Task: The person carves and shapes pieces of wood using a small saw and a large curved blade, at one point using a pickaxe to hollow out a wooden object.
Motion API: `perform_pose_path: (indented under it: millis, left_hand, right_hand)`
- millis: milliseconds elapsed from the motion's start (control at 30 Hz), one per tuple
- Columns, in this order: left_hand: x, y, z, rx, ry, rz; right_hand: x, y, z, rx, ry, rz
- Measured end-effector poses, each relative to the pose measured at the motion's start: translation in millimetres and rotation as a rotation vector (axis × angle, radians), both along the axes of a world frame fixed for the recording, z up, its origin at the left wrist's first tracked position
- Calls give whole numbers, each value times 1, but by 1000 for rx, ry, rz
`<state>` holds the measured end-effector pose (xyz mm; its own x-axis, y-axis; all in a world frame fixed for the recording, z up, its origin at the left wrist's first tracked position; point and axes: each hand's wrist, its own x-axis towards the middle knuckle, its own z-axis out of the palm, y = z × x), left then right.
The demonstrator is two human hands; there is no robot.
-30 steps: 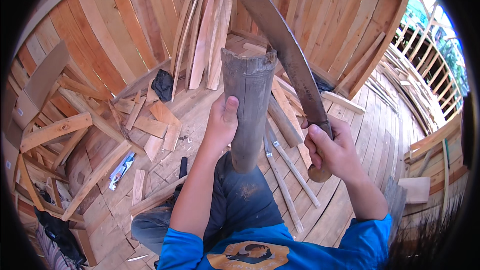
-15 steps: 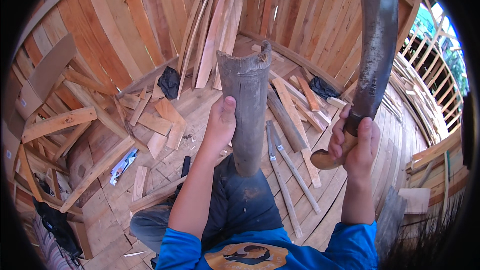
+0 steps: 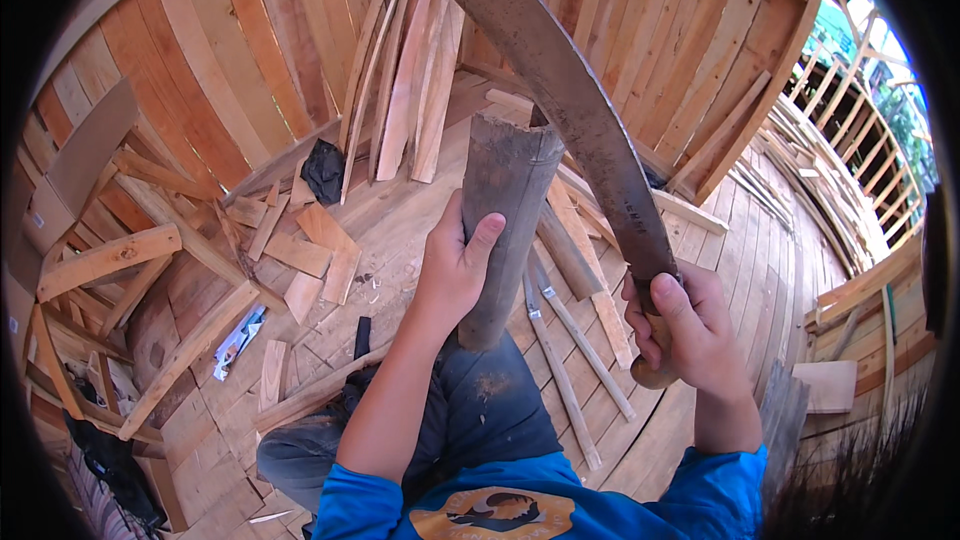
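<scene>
Head view. Left hand (image 3: 455, 275) wrapped around one dark log (image 3: 503, 225), fingers and thumb closed on its middle; log standing upright on the knee, top end ragged and near the blade. Right hand (image 3: 690, 330) clamped on the handle of one long curved machete (image 3: 560, 105), blade raised and slanting up to the left, its lower part just beside the log top, touching or not is hard to tell.

For a good cut, probably best to keep the left fingers well below the top end, to hold the log steady against the leg, and to bring the blade down along the grain, away from the thumb. A slip toward the left hand looks like the main danger.

Counted: one log in hand, one machete, two hands, both of the same person. On the plank floor (image 3: 740, 270), two thin sticks (image 3: 575, 360) beside the knee, many offcuts (image 3: 310, 255) to the left, too scattered for an exact number. One black bag (image 3: 322, 170) by the wall boards (image 3: 400, 70).
</scene>
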<state>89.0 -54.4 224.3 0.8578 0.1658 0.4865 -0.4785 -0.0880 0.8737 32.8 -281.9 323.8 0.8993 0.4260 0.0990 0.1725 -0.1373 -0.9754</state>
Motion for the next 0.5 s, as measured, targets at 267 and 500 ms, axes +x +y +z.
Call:
perform_pose_path:
  millis: [267,500]
  left_hand:
    - [-5,-6,-7,-47,-36,48]
    - [-8,-10,-7,-29,-64,92]
  right_hand:
    - [-4,12,-4,9,50,-29]
    - [-3,19,-14,51,63,-17]
